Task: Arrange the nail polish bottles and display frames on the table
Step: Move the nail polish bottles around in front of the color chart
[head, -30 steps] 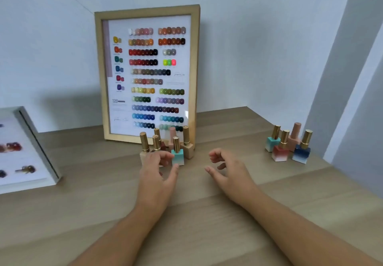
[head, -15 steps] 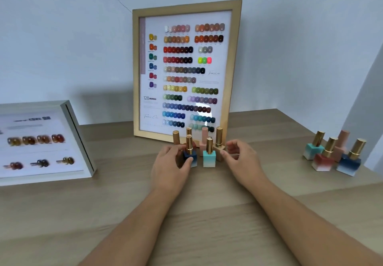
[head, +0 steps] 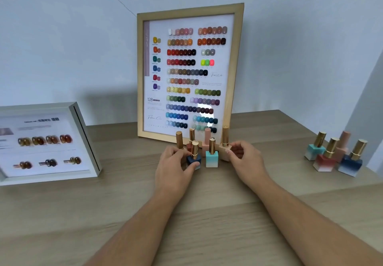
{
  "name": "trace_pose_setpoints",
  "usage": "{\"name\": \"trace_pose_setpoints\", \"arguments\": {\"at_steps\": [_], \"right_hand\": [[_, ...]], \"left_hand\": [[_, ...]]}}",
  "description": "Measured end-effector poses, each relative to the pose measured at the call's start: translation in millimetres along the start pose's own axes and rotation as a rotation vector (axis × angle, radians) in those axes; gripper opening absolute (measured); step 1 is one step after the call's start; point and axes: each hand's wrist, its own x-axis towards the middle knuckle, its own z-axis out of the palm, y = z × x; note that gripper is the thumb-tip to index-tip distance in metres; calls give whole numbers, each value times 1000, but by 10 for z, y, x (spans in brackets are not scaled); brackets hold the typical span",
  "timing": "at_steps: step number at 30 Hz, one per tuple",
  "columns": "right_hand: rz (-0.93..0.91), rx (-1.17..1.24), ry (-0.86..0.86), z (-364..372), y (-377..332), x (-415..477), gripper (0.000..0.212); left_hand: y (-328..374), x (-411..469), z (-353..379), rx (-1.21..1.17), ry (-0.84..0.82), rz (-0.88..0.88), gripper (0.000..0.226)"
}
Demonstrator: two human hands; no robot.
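Observation:
A wooden display frame with a colour chart stands upright against the wall. In front of it clusters a group of several gold-capped nail polish bottles. My left hand grips the dark blue bottle at the group's front left. My right hand holds the beige bottle at the group's right. Between them stands a teal bottle, untouched. A pink bottle and others stand behind, partly hidden. A white display frame lies at the left.
A second group of several bottles stands at the table's right, near the wall corner. The wooden table extends toward me between my forearms.
Both hands closed in on the centre cluster: the left took hold of the dark blue bottle, the right reached the beige one. The camera view swung left, showing more of the white frame.

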Motion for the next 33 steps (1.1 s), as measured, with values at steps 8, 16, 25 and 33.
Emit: {"name": "trace_pose_setpoints", "arguments": {"at_steps": [8,16,25,33], "right_hand": [[-1,89,30,-465,133,-260,12],[42,-34,63,-1387,474,-657,15],[133,-122,257,-2273,940,-757,8],[195,-199,308,-2435,1147,-591,11]], "left_hand": [[158,-352,-118,-146,-43,120,24],[633,-591,193,-271,-218,310,30],[1623,-551,1101,-389,-385,341,22],[2176,-491,1623,-351,-408,373,23]]}}
